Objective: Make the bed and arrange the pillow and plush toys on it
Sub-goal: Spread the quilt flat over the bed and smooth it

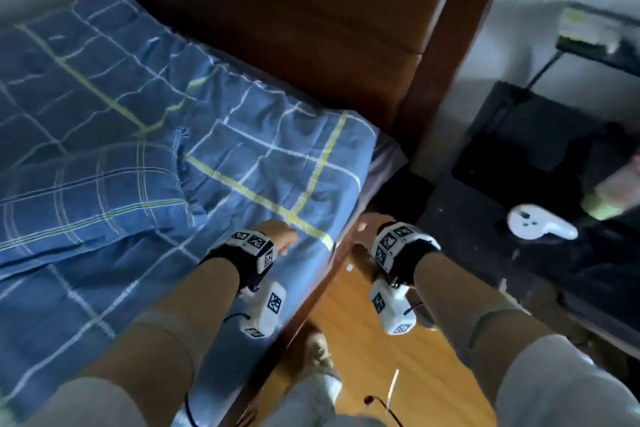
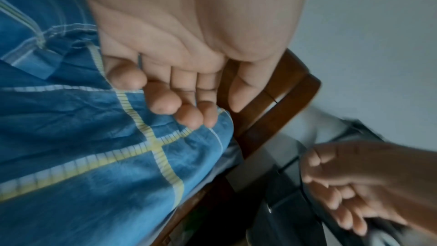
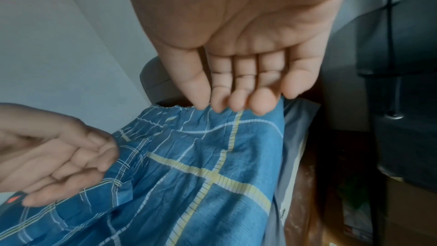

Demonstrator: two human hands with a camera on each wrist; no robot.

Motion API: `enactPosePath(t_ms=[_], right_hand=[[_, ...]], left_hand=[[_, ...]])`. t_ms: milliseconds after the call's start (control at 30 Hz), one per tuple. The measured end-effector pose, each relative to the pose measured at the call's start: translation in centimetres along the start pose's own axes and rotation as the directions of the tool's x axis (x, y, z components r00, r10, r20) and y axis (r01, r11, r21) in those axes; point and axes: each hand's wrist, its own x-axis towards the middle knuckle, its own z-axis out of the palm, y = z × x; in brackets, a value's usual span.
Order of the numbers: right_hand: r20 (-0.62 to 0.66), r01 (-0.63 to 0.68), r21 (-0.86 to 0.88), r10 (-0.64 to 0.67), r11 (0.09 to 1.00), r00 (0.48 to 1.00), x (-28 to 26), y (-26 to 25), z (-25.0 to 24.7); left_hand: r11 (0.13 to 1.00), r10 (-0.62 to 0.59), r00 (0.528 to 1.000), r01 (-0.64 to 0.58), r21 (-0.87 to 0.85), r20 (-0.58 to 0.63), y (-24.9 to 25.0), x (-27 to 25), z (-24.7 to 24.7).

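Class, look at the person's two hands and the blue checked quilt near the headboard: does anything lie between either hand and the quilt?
Nothing visible does. The left hand and right hand hang open beside the quilt.

The left hand hangs palm toward the camera, its loosely bent fingers touching the blue checked quilt near its corner, with nothing gripped. Beside the quilt runs the brown wooden bed frame. The right hand hovers at lower right, blurred, fingers apparently loosely curled and empty.
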Motion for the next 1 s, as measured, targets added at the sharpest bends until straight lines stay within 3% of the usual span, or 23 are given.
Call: enactPosePath(t_ms=[200,467,600,700,800,900,1000], right_hand=[[0.043,0.017,0.029,-0.018,0.999,0.999,11.2,-0.4,-4.6],[0.088,-0.035,0.159,0.021,0.987,0.996,27.5,1.4,-8.3],[0.038,-0.019,0.226,0.011,0.974,0.999,35.9,2.9,-10.0],[-0.078,0.026,0.245,-0.008,0.969,0.997,42.0,4.2,-12.3],[-0.147,0.059,0.300,-0.015,0.952,0.989,47.3,5.1,-14.4],[-0.106,0.088,0.222,-0.066,0.971,0.992,51.1,5.1,-15.5],[-0.029,0.049,0.191,-0.044,0.980,0.999,53.2,4.9,-15.8]], left_hand=[[0.995,-0.028,0.999,0.024,-0.099,-0.036,3.3,7.4,-4.1],[0.984,-0.123,0.990,0.130,-0.119,0.063,5.7,20.1,-2.7],[0.957,-0.184,0.979,0.199,-0.209,0.087,7.8,26.6,-1.4],[0.940,-0.188,0.975,0.213,-0.266,0.119,9.0,31.4,0.5],[0.918,-0.203,0.977,0.215,-0.334,0.072,10.2,34.5,2.5],[0.945,-0.251,0.967,0.256,-0.202,0.050,10.8,35.5,4.3],[0.946,-0.314,0.947,0.307,-0.102,-0.062,10.2,35.7,5.7]])
